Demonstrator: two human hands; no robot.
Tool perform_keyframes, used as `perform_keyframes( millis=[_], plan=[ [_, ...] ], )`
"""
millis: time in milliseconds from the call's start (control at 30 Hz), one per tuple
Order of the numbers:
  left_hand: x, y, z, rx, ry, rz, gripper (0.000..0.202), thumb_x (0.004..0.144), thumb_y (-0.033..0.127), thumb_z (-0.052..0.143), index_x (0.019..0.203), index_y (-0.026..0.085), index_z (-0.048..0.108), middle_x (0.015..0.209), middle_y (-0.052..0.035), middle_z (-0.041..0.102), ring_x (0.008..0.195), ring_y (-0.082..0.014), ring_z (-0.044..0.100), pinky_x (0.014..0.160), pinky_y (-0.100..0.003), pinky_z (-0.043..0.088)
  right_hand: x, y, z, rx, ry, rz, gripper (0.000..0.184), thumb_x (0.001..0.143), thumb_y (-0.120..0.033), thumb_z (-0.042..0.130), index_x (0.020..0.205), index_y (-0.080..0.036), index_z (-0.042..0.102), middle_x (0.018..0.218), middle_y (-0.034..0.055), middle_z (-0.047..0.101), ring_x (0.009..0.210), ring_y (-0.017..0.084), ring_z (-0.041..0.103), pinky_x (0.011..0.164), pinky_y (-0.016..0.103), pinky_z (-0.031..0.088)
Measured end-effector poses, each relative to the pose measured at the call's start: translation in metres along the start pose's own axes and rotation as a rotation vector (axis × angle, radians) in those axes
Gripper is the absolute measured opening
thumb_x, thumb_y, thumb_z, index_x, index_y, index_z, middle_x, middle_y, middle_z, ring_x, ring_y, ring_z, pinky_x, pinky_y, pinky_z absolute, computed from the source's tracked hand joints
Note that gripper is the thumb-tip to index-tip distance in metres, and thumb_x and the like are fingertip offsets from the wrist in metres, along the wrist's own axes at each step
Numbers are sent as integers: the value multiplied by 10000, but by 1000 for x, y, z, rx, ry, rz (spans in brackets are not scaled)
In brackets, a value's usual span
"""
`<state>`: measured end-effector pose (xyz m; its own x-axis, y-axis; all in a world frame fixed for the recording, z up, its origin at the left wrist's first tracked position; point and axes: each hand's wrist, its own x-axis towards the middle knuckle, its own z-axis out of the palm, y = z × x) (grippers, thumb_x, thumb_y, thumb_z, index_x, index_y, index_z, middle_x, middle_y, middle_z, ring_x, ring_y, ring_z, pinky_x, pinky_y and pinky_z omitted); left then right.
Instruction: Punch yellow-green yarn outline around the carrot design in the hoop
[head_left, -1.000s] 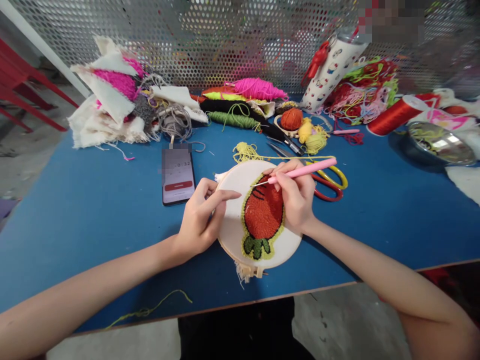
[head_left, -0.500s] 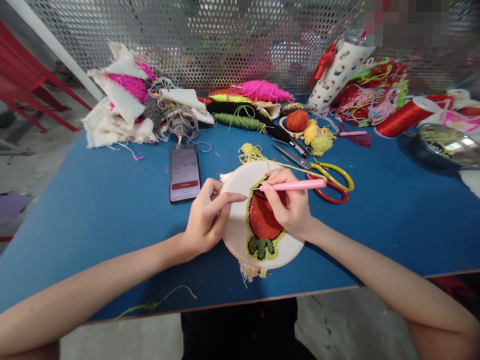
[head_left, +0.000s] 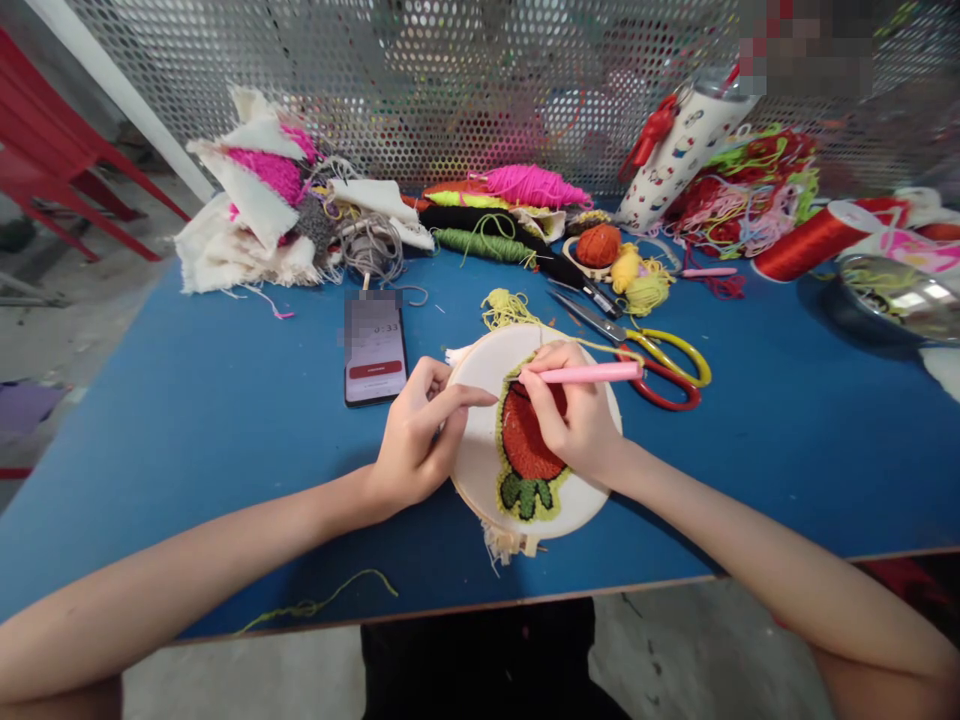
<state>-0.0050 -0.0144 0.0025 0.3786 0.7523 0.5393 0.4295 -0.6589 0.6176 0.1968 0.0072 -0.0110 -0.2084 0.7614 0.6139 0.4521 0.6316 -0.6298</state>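
My left hand [head_left: 421,432] grips the left rim of a round embroidery hoop [head_left: 474,370], its index finger stretched over the white cloth. A red strawberry-like motif [head_left: 531,437] with green leaves, black lines and a yellow-green border is worked on the cloth. In my right hand [head_left: 581,415] is a pink punch needle [head_left: 592,373], held like a pen, its tip at the upper left edge of the motif. Yellow-green yarn [head_left: 592,344] runs from the tool's back end across the hoop's top to a loose heap [head_left: 508,308] behind it.
Scissors [head_left: 660,365] with yellow and red handles lie right behind the hoop. A phone [head_left: 375,350] rests to the left. Yarn skeins [head_left: 536,187], cloth scraps [head_left: 247,240], a tumbler [head_left: 686,150], a red thread spool [head_left: 814,240] and a metal bowl [head_left: 900,295] line the back.
The pink punch needle has shifted slightly in my right hand, its back end a little further left. The whole view has moved slightly. Both hands keep their holds.
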Motion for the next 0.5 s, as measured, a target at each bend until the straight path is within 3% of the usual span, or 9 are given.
perform_keyframes(
  millis=[167,267,367,500],
  plan=[
    [0,1,0,-4,-11,5,276,953,123,407,987,186,673,853,-34,433,808,-171,469,705,-327,428,2,-2,2,-154,-54,-95,75,886,-202,589,854,-250,541,791,5,628,759,191,568,794,430,442],
    [0,1,0,-5,-14,-2,282,955,118,400,1001,182,670,856,-33,438,814,-173,467,716,-330,425,2,-1,-1,40,-45,41,55,913,-216,563,867,-245,568,807,3,635,786,177,598,761,392,462],
    [1,-1,1,2,-14,3,285,956,113,396,1025,178,665,850,-32,437,823,-174,470,722,-332,424,-1,3,-3,274,81,172,93,933,-259,547,847,-250,580,781,-13,607,779,155,598,719,348,482],
    [1,-1,1,12,-21,-13,279,965,133,395,1024,188,662,850,-33,438,820,-176,478,714,-335,428,-2,7,-2,392,179,250,163,921,-329,574,776,-255,578,704,-29,535,725,144,567,707,339,507]
  ],
)
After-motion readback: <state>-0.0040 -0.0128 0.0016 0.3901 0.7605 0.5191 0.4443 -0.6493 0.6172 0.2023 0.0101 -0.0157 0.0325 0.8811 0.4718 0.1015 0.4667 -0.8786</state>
